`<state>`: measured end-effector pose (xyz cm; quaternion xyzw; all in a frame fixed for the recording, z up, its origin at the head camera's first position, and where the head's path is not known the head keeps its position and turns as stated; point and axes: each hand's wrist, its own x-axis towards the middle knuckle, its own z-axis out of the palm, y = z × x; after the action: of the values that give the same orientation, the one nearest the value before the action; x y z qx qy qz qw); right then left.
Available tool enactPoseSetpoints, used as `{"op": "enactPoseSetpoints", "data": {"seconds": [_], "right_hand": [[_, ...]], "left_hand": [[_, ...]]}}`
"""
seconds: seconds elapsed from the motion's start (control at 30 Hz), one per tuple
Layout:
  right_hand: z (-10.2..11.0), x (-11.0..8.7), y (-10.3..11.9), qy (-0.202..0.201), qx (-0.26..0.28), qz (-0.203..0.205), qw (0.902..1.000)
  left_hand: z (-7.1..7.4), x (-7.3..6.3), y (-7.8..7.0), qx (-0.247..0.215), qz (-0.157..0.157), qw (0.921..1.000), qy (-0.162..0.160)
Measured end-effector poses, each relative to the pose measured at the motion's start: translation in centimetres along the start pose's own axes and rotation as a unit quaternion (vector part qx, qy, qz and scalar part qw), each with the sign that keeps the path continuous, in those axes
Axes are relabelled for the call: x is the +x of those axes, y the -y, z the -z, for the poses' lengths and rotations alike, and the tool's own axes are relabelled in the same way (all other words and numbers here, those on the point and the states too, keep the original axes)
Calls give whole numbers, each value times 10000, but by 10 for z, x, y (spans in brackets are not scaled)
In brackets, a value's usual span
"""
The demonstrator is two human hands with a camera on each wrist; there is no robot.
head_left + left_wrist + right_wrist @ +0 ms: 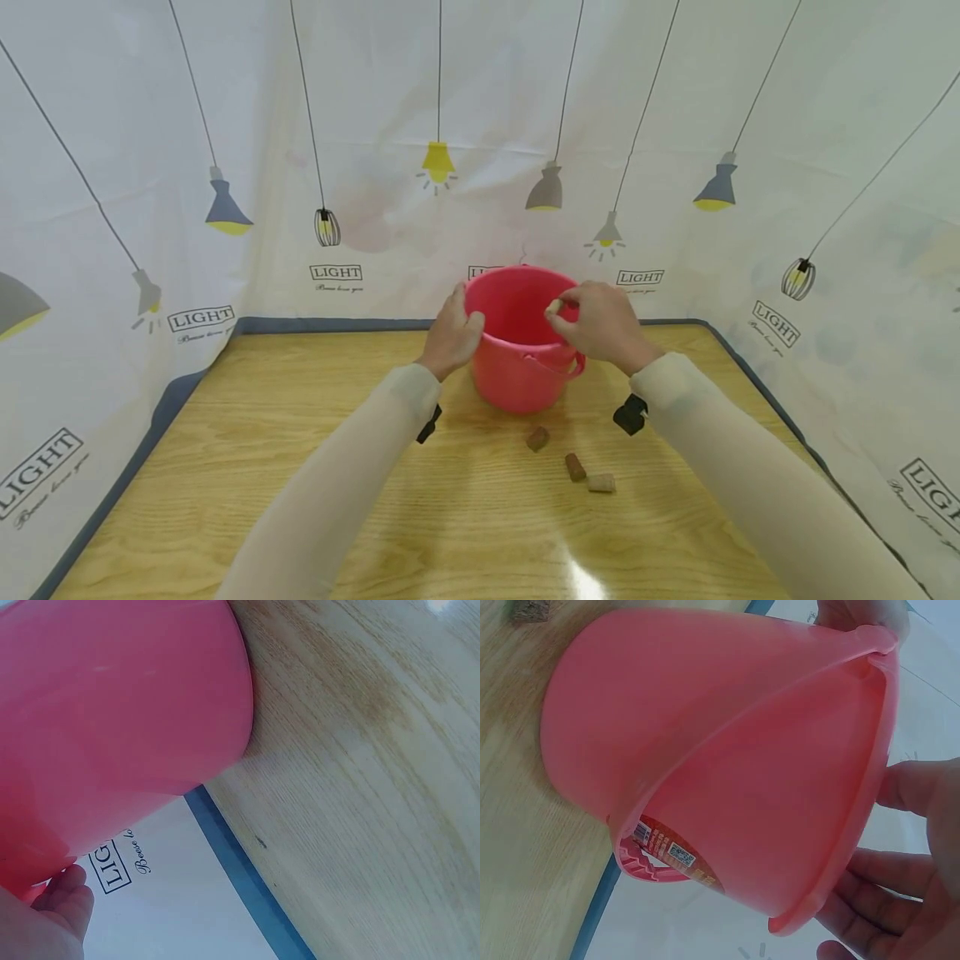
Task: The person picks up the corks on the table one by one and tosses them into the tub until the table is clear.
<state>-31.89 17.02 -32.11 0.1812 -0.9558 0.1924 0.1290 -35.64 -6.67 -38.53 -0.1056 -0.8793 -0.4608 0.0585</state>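
1. At the opening of the bucket, near the right side of its rim, the right hand pinches a small cork between thumb and fingers. Use a light, even pinch; a hard squeeze could eject so small a piece.
2. On the opposite side, the left hand grips the rim. Apply steady pressure without pulling; the bucket looks light enough to slide or tip.
3. If the cork is to be released, first position the fingertips well inside the rim, then part them low.
4. Along the near wall, the handle hangs folded down. Avoid catching the wrist on it.
5. On the worktop, on the near side of the bucket, lie a brown cork, a darker cork and a pale cork, the last two close together. Do not drag the bucket toward them.
6. The bucket's floor is hidden; its contents cannot be told.
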Motion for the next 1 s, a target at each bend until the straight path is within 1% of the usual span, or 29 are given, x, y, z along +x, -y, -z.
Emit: {"op": "enactPoseSetpoints", "data": {"seconds": [0.07, 0.17, 0.27, 0.6, 0.8, 1.0], "right_hand": [[-1, 1, -1, 96, -83, -127, 9998], [-2, 0, -2, 133, -126, -274, 9995], [-2, -1, -3, 84, -60, -293, 9995], [1, -7, -5, -244, 152, -79, 9996], [4, -15, -5, -323, 286, 11, 9991], [6, -23, -7, -534, 385, 168, 9977]], "left_hand": [[-1, 1, 0, 2, 9, 10000, 11], [-1, 1, 0, 4, 12, 10000, 18], [-2, 1, 0, -13, 1, 10000, -5], [0, 1, 0, 16, -27, 10000, -17], [0, 0, -1, 38, 10, 10000, -12], [1, -1, -1, 40, 16, 10000, 11]]}}
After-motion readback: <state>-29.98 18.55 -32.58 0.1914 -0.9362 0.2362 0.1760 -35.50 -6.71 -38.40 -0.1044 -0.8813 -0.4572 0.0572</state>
